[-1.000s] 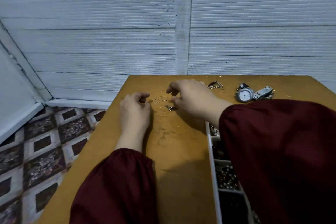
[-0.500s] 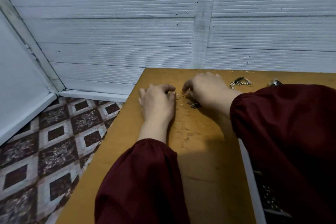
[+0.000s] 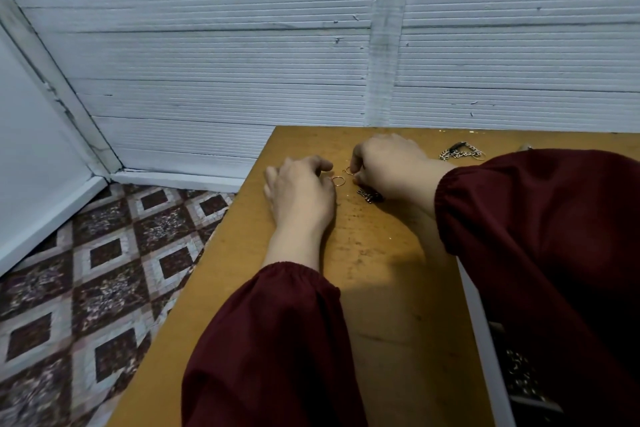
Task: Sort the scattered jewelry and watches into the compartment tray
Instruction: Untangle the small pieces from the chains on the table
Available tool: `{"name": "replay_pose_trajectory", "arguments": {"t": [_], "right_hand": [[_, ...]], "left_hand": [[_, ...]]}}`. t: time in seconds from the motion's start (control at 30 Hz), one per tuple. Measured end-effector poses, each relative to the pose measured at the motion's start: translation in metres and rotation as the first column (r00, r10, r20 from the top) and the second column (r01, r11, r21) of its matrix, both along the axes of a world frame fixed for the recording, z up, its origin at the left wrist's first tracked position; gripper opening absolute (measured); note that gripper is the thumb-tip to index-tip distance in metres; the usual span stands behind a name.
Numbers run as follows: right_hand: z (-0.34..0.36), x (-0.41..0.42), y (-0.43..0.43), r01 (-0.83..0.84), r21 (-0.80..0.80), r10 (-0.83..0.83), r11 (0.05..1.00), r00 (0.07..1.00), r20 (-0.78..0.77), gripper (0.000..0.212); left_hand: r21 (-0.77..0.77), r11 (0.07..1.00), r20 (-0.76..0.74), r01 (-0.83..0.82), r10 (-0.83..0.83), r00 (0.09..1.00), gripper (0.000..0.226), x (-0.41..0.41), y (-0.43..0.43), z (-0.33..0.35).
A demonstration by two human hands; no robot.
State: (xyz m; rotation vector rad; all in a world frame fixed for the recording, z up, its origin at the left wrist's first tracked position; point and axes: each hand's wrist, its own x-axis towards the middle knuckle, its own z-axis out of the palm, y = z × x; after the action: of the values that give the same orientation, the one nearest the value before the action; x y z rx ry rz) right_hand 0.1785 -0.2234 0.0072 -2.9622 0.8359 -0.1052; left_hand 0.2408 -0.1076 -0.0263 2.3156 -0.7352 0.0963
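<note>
Surface [image 3: 381, 288]: ochre wood, matt, scuffed, dark specks all over. Ring [image 3: 338, 181] and smaller ring [image 3: 347, 170]: thin gold-toned metal wire, faint shine. Chain [image 3: 462, 153]: silvery metal links, catching light. Dark linked piece [image 3: 370, 195]: dull, metal by look. Sleeve [image 3: 277, 340]: maroon cloth, matt, finely ribbed. Tray rim [image 3: 485, 340]: white, smooth, plastic-looking. Wall [image 3: 207, 45]: white ribbed panels, matt, chipped.

Two thin gold-tone rings lie flat on table [image 3: 381, 288], close together: near ring [image 3: 338, 181], far ring [image 3: 347, 170]. Small dark linked piece [image 3: 370, 195] just right. Silver chain [image 3: 462, 152] bunched, farther right. White compartment tray [image 3: 485, 340] at right edge, mostly hidden, beads [image 3: 519, 369] inside.
</note>
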Motion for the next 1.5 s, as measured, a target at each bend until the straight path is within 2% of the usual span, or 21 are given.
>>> {"name": "replay_pose_trajectory", "arguments": {"t": [0.27,0.33,0.47,0.77,0.87,1.0,1.2,1.3,1.5], "right_hand": [[0.0,-0.001,0.004,-0.046,-0.065,0.048,0.997,0.998,0.028,0.01],[0.0,-0.002,0.001,-0.037,-0.03,0.038,0.999,0.998,0.052,0.006],[-0.001,-0.002,-0.003,-0.013,0.051,0.01,0.999,0.998,0.056,0.025],[-0.001,0.004,-0.004,0.011,0.091,-0.012,0.996,1.0,0.02,0.005],[-0.001,0.006,-0.006,0.011,0.192,-0.015,0.981,1.0,0.019,0.006],[-0.001,0.002,-0.007,-0.037,0.335,0.0,0.942,0.994,0.109,0.013],[-0.001,-0.007,-0.014,-0.038,0.538,-0.101,0.842,0.969,0.227,0.008],[-0.003,-0.006,-0.02,-0.036,0.615,-0.148,0.788,0.958,0.247,0.016],[-0.009,-0.006,-0.02,-0.021,0.624,-0.175,0.781,0.952,0.25,0.019]], "left_hand": [[0.011,1.0,0.002,0.005,-0.005,1.0,0.027,0.001,0.0,0.0],[0.005,1.0,-0.002,0.004,-0.004,1.0,0.026,0.001,0.0,0.0],[-0.002,1.0,-0.001,0.013,-0.013,1.0,0.026,0.0,0.0,0.001],[0.026,1.0,0.0,0.017,-0.017,1.0,0.027,-0.001,0.0,0.001],[0.035,0.999,0.0,0.016,-0.016,1.0,0.027,-0.001,0.0,0.002],[0.047,0.999,-0.003,0.018,-0.018,1.0,0.026,-0.003,0.0,0.003],[0.058,0.998,0.009,0.002,-0.003,1.0,0.025,-0.006,-0.001,0.004],[0.078,0.997,0.012,-0.015,0.014,1.0,0.024,-0.006,-0.002,0.003],[0.113,0.993,0.022,-0.029,0.026,0.999,0.022,-0.005,-0.004,0.001]]}}
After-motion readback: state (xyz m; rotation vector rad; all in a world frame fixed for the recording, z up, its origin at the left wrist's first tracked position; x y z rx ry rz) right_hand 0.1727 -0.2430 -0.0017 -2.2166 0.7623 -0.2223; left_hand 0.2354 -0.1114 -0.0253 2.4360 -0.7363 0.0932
